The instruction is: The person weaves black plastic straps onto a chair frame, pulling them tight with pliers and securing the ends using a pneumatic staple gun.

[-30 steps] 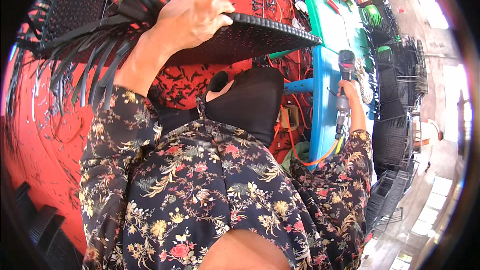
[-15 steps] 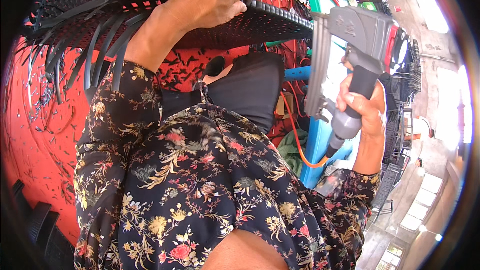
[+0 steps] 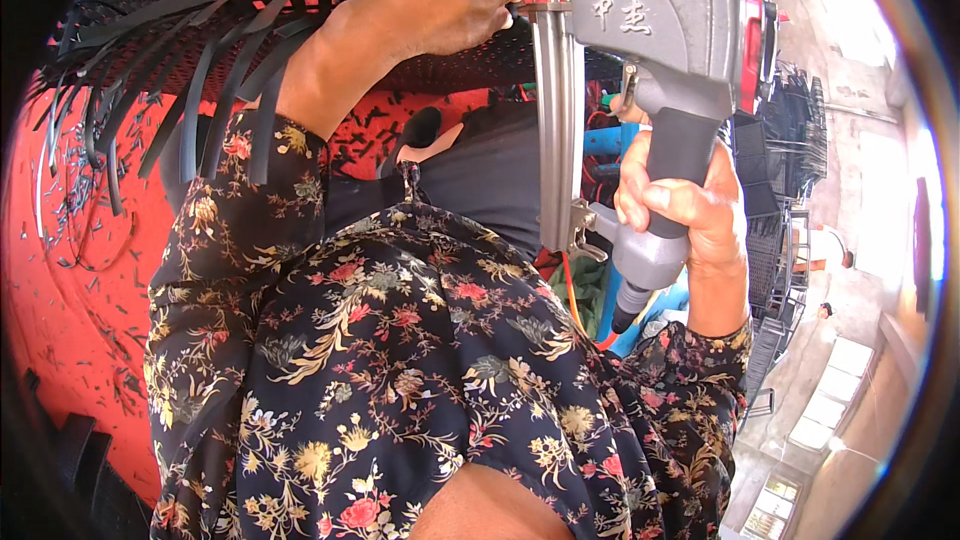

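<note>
My right hand is wrapped round the black handle of a grey air-powered staple gun, held upright with its long metal magazine on the left. An orange hose runs from the base of its handle. The gun's nose is close to the fingers of my left hand, at the edge of a black woven wicker panel; whether it touches is hard to see. My left hand is closed, its fingertips pinching the panel's edge. Loose black flat strips hang from the panel beside my left forearm.
The red floor covering is strewn with black strip offcuts. A blue support and a green cloth are behind the gun. Black woven furniture frames are stacked at the right. My legs are under the panel.
The staple gun in my right hand has moved left and slightly up, its nose now close to my left hand at the panel's edge. My left hand has shifted slightly right.
</note>
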`<act>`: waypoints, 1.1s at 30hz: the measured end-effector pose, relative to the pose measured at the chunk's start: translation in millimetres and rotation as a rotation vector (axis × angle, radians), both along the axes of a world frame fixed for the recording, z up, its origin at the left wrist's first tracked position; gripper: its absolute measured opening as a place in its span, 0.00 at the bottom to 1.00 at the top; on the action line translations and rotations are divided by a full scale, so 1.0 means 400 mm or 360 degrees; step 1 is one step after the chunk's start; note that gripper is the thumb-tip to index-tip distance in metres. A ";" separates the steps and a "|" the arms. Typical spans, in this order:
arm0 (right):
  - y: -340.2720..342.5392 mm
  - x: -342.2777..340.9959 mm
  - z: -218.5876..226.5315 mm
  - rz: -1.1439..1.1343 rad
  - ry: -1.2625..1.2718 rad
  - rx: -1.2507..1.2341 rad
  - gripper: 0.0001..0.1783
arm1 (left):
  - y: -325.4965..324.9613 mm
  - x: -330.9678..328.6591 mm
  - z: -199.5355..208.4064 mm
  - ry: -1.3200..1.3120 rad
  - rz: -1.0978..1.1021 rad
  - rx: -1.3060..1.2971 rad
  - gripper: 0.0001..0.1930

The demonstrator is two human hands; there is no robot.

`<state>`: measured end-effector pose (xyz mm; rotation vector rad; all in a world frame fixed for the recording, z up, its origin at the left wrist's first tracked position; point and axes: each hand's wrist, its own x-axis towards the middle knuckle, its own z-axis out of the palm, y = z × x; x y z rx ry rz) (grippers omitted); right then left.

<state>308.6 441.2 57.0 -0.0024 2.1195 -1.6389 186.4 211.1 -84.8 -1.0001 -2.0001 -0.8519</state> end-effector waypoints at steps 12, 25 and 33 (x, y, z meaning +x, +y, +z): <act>-0.015 -0.006 -0.004 0.0033 -0.0018 0.0104 0.16 | 0.003 0.008 -0.019 -0.0036 0.0020 -0.0006 0.04; 0.005 -0.006 -0.013 -0.0012 -0.0174 0.0060 0.16 | 0.040 0.012 -0.049 -0.0051 -0.0004 0.0078 0.05; -0.009 -0.005 -0.013 -0.0085 -0.0185 0.0035 0.14 | 0.049 0.004 -0.046 -0.0134 0.0038 -0.0017 0.06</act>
